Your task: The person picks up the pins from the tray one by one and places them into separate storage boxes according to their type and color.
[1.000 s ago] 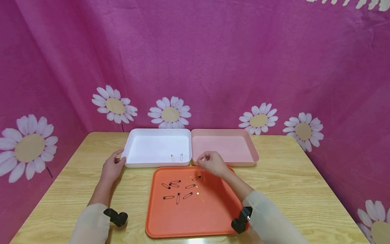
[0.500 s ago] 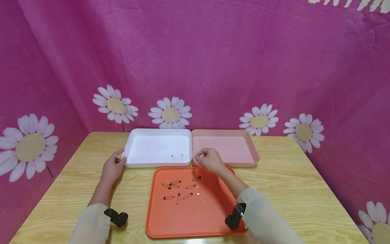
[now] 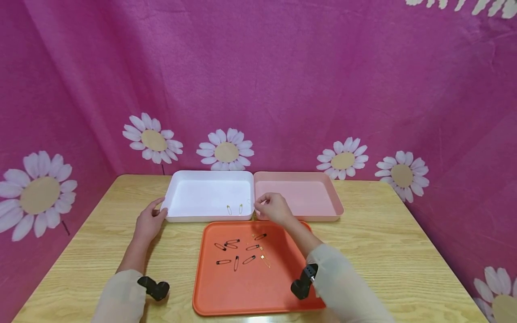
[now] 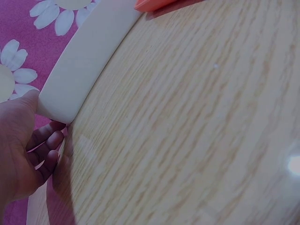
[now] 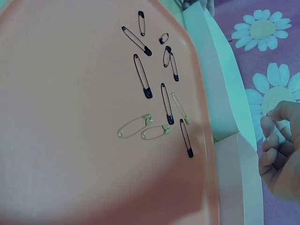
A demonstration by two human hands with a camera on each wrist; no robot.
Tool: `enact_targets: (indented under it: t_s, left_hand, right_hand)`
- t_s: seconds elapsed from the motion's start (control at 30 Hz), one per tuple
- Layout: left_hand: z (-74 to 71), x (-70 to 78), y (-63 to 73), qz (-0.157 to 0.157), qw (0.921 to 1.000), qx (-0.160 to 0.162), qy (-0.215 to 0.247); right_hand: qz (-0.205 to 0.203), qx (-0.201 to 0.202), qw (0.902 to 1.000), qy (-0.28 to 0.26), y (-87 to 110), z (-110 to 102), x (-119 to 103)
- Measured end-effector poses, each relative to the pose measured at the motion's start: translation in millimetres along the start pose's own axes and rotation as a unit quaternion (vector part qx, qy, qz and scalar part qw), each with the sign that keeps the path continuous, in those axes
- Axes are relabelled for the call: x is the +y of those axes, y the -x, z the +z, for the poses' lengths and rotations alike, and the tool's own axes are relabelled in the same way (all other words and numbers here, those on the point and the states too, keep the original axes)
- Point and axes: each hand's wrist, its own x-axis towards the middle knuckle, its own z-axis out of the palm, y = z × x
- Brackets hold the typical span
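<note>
Near the seam between the white tray (image 3: 202,195) and the pink tray (image 3: 303,195), my right hand (image 3: 276,210) pinches a safety pin (image 5: 272,103) between thumb and forefinger; its thin wire loop sticks up past the fingertips. Two gold safety pins (image 3: 229,209) lie in the white tray's front right corner. My left hand (image 3: 148,223) holds that tray at its front left corner, fingers bent at the edge in the left wrist view. Several black safety pins (image 5: 143,77) and a few gold safety pins (image 5: 136,126) lie on the orange tray (image 3: 258,291).
The two shallow trays stand side by side at the back of the wooden table (image 3: 387,251), with the orange tray in front of them. A magenta curtain (image 3: 258,89) with daisies hangs behind. Each sleeve carries a black camera mount (image 3: 153,288).
My right hand has moved slightly left and away from me, from the pink tray's front edge toward the white tray, still pinching the pin. My left hand stays at the white tray's corner.
</note>
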Motion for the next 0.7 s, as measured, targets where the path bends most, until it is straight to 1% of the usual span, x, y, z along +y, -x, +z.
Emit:
enact_targets:
  t_s: [0.27, 0.7]
  left_hand:
    - [-0.1, -0.2, -0.8, 0.003, 1.0000, 0.004, 0.001]
    - [0.6, -0.1, -0.3, 0.006, 1.0000, 0.006, 0.000]
  right_hand:
    - [0.001, 0.006, 1.0000, 0.006, -2.1, 2.7, -2.3]
    - [0.021, 0.009, 0.9997, -0.012, -6.1, 8.5, -1.9]
